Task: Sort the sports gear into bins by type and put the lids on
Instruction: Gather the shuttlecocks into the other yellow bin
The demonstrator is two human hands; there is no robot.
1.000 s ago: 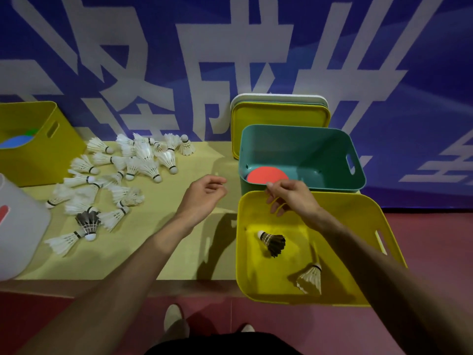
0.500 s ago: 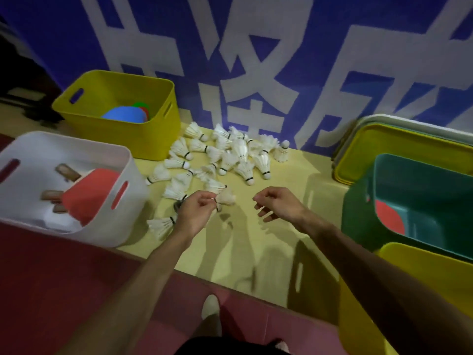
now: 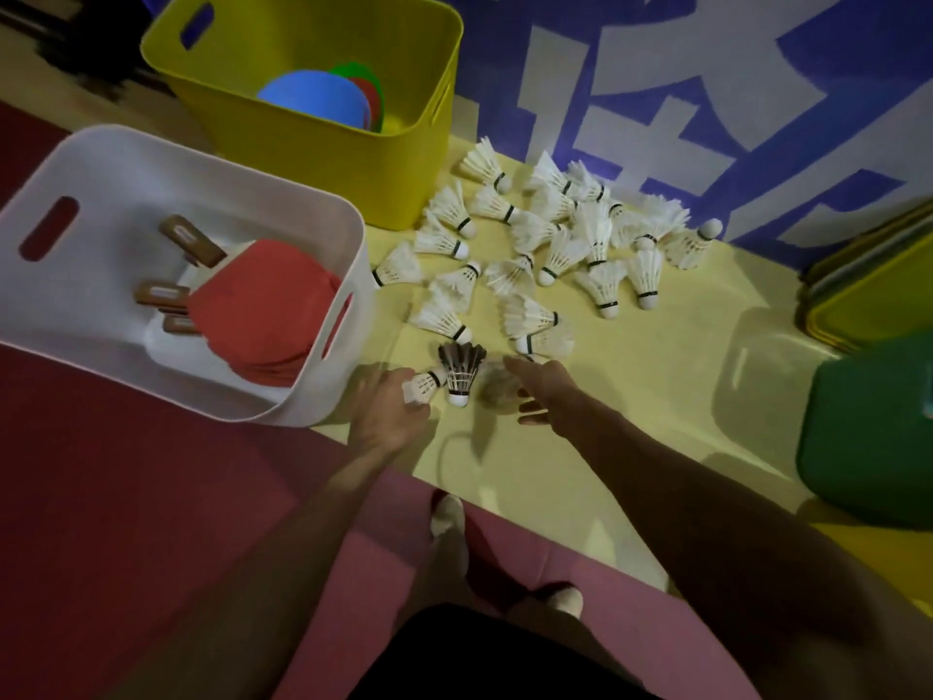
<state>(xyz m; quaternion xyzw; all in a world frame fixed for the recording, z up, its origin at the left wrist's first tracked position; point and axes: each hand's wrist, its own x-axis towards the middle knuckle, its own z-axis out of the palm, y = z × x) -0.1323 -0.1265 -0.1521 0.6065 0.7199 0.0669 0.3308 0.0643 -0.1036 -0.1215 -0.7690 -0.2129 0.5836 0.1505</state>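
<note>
The left hand (image 3: 386, 411) now grips a white shuttlecock (image 3: 421, 386) by its feathers at the 6 o'clock edge of the shuttlecock pile (image 3: 545, 234). The right hand (image 3: 542, 391) reaches in with fingers straight and holding nothing, its tips beside a blurred pale shape that cannot be made out. Between the hands a black shuttlecock (image 3: 460, 371) lies on the bench (image 3: 631, 411), cork toward the person. This reads as a fresh round of picking. Most of the pile still lies loose and no lid is on, so the sorting looks far from done. A second ago both hands hovered over the yellow shuttlecock bin, where two shuttlecocks already lay; half a second ago the left hand was pinching a white one at the pile. The view has since swung toward 9 o'clock. The white bin (image 3: 202, 159) of red paddles (image 3: 262, 315) sits there, the yellow disc bin (image 3: 328, 164) at 11 o'clock, the stacked lids (image 3: 868, 290) at 2 o'clock, and the green bin (image 3: 868, 437) at 3 o'clock.
</note>
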